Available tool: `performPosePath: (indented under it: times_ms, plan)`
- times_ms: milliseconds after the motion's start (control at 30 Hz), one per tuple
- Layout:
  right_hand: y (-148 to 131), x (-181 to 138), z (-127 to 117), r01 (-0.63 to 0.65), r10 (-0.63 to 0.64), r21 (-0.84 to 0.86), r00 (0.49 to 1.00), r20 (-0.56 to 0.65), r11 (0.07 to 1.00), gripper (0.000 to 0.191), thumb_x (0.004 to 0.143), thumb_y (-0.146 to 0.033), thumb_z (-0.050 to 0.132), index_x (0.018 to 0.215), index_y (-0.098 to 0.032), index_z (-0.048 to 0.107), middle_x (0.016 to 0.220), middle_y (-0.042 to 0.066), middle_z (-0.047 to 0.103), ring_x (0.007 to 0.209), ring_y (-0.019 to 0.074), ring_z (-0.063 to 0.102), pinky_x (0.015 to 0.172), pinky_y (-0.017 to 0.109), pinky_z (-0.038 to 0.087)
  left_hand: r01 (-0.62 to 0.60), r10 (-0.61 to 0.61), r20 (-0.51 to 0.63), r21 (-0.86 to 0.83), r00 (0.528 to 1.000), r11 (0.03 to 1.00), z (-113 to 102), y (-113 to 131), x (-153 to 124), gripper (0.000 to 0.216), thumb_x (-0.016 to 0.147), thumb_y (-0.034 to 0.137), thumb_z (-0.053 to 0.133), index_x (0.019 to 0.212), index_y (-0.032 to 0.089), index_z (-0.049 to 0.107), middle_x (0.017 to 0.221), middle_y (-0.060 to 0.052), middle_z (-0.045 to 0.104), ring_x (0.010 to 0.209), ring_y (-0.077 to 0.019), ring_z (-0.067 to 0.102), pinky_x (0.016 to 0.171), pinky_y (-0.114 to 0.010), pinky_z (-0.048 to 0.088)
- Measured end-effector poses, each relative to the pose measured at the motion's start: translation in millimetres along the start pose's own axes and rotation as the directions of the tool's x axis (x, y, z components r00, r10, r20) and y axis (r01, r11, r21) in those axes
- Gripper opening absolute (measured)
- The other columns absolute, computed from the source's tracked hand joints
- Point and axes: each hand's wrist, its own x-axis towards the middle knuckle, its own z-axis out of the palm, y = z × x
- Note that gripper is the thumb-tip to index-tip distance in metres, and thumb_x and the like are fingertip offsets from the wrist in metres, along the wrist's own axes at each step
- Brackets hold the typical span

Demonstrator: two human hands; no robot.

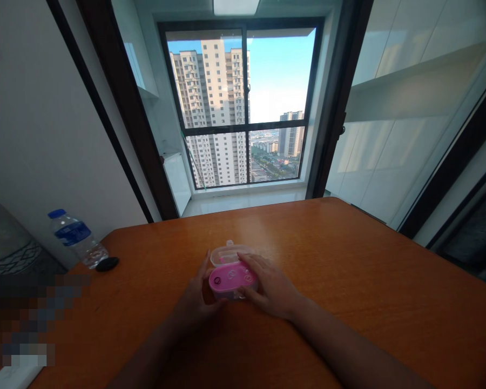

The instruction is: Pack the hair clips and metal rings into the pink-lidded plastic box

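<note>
Pink plastic case (229,280) clasped between both hands, out in the middle of the orange wooden surface (372,270): left hand (196,305) cupping the near side, right hand (269,286) closed over the pink top. Clear section (227,255) showing behind, small tab at the far edge. Latch and contents hidden by fingers; open or closed, impossible to tell. Over by the left edge, water bottle (76,237) beside a small black disc (107,264), near corner masked by a pixelated patch (28,319).
</note>
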Motion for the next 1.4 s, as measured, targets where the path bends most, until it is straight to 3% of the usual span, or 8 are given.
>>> performPosePath:
  times_ms: [133,267,800,1067,1400]
  plan:
    - [0.8,-0.4,-0.2,0.015,-0.015,0.001,1.0,-0.013,1.0,0.066,0.088,-0.046,0.061,0.144,-0.016,0.043,0.141,0.018,0.054,0.128,0.0312,0.051,0.107,0.05,0.042,-0.009,0.012,-0.027,0.115,1.0,0.993,-2.7,-1.2,2.6,0.091,0.073,0.035,0.079,0.151,0.024,0.034,0.133,-0.01,0.063,0.12,-0.0311,0.06,0.106,-0.047,0.046]
    - [1.1,-1.3,1.4,0.013,-0.013,-0.001,1.0,-0.027,1.0,0.066,0.087,-0.044,0.064,0.143,-0.015,0.045,0.14,0.018,0.054,0.129,0.0316,0.051,0.107,0.05,0.043,-0.009,0.016,-0.042,0.158,0.999,0.987,-4.5,-7.2,3.0,0.079,0.071,0.036,0.08,0.141,0.022,0.049,0.129,-0.011,0.065,0.117,-0.0313,0.062,0.104,-0.048,0.048]
    - [-5.8,-2.6,3.6,-0.04,0.052,0.122,0.994,-0.096,0.992,0.059,0.083,-0.036,0.069,0.137,-0.021,0.052,0.137,0.014,0.057,0.127,0.0284,0.053,0.108,0.048,0.043,-0.067,0.082,-0.044,0.279,0.996,0.958,-2.9,-8.7,-2.0,0.079,0.076,0.034,0.075,0.146,0.028,0.041,0.133,-0.011,0.06,0.118,-0.0302,0.059,0.105,-0.049,0.044]
    - [-7.4,-1.7,4.7,-0.035,0.055,0.151,0.99,-0.126,0.988,0.051,0.088,-0.035,0.065,0.135,-0.022,0.053,0.133,0.011,0.059,0.124,0.0265,0.055,0.106,0.046,0.045,-0.058,0.07,-0.042,0.248,0.997,0.967,-3.1,-9.6,-2.7,0.082,0.076,0.037,0.075,0.148,0.029,0.038,0.134,-0.011,0.059,0.121,-0.0311,0.057,0.107,-0.05,0.042]
    - [-11.7,-2.3,5.5,0.05,-0.034,0.106,0.988,-0.149,0.993,0.056,0.089,-0.041,0.065,0.139,-0.026,0.048,0.136,0.009,0.057,0.127,0.0248,0.051,0.109,0.045,0.042,-0.091,0.096,-0.025,0.158,0.995,0.983,-7.3,-11.4,-1.4,0.075,0.081,0.045,0.07,0.146,0.025,0.041,0.135,-0.013,0.058,0.121,-0.0329,0.055,0.105,-0.049,0.043]
